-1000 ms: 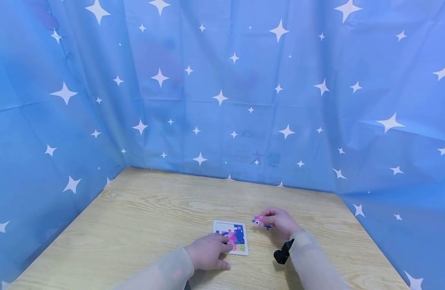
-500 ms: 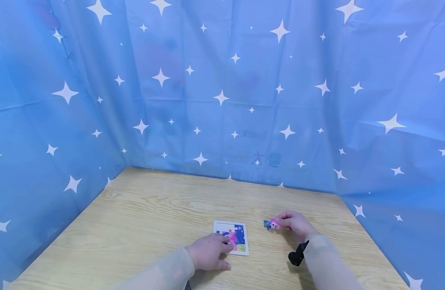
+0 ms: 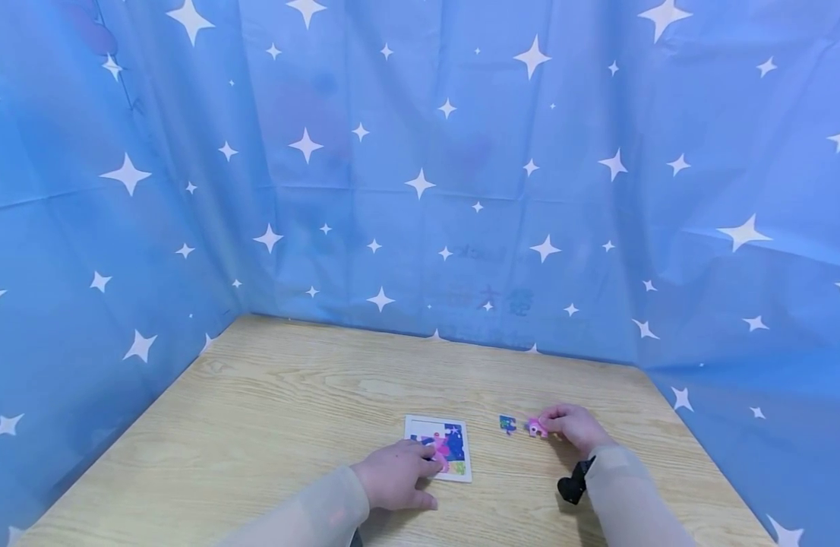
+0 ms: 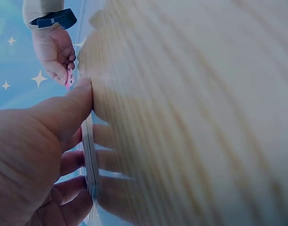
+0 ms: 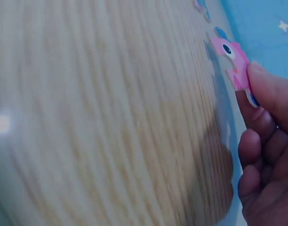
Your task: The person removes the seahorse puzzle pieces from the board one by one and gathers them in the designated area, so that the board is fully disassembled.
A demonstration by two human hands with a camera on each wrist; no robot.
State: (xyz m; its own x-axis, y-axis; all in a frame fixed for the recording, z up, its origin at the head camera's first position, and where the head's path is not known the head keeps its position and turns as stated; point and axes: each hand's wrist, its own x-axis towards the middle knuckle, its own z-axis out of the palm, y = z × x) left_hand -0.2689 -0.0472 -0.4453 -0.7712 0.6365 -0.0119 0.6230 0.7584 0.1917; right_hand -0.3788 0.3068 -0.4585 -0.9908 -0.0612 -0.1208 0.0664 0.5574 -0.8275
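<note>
In the head view, my left hand point(image 3: 397, 475) rests on a small white-framed jigsaw puzzle point(image 3: 456, 450) with pink, dark blue and yellow-green pieces in it and a bare white area at its upper left. The fingers cover its lower left part. To its right, my right hand point(image 3: 576, 427) pinches a pink puzzle piece point(image 3: 537, 428) printed with an eye. The right wrist view shows this pink piece point(image 5: 234, 60) tilted, between thumb and forefinger. A blue-green puzzle piece point(image 3: 507, 424) lies on the table between the pink piece and the puzzle, apart from both.
The wooden table point(image 3: 311, 387) stretches away to a blue curtain point(image 3: 420, 152) with white stars, behind it and along its sides. A black wrist device point(image 3: 576, 482) sits at the right cuff.
My right hand has moved right with the pink piece, which is now clear of the blue-green piece left lying on the table. My left hand has stayed on the puzzle.
</note>
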